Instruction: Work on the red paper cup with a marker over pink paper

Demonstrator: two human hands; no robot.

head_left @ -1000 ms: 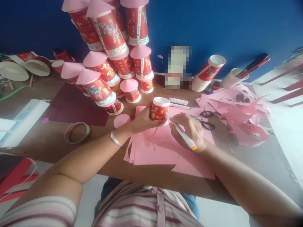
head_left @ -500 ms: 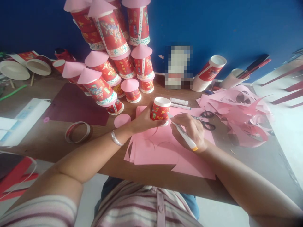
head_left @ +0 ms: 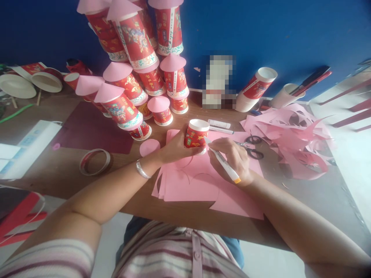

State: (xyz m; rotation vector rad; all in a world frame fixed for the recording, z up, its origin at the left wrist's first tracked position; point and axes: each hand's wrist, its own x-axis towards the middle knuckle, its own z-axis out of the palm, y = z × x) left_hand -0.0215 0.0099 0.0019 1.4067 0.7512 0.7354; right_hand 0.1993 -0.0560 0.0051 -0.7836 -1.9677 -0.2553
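My left hand (head_left: 173, 148) is wrapped round a small red printed paper cup (head_left: 196, 133) that stands upside down on a stack of pink paper sheets (head_left: 199, 183). My right hand (head_left: 233, 158) is closed on a white marker with an orange end (head_left: 223, 164); its tip touches the paper at the cup's base. Curved cut-outs show in the pink sheets near the cup. A pink paper disc (head_left: 149, 147) lies just left of my left hand.
A pile of red cups with pink cone tops (head_left: 136, 77) rises at the back. Black-handled scissors (head_left: 251, 146) and pink offcuts (head_left: 292, 135) lie to the right. A tape ring (head_left: 94, 162), white glue sticks (head_left: 219, 124), a lying cup (head_left: 256, 88) and paper plates (head_left: 17, 85) surround the sheets.
The marker tip has shifted slightly along the cup's base. Otherwise both hands and the cup stay where they were.
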